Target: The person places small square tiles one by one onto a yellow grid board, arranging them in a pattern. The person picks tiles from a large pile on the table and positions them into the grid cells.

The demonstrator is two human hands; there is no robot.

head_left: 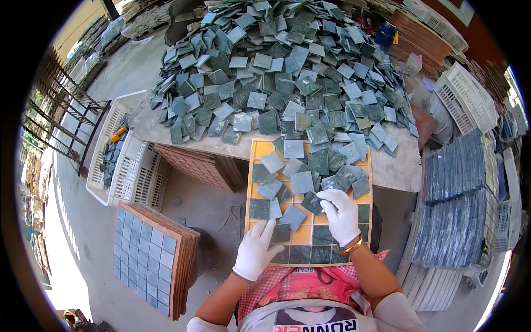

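The white-gloved right hand rests with fingers together, fingertips touching a loose square green stone tile just up and left of it. The white-gloved left hand, fingers loosely spread, reaches toward another tile between both hands. Both lie on an orange gridded tray; a heap of tiles covers the bench beyond.

Two gloved hands, one grid tray

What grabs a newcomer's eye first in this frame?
The big heap of loose green-grey tiles across the table's far side. Below it, an orange grid tray, partly filled with tiles, where the white-gloved left hand and right hand rest on tiles. Lower left stands a filled tray stack.
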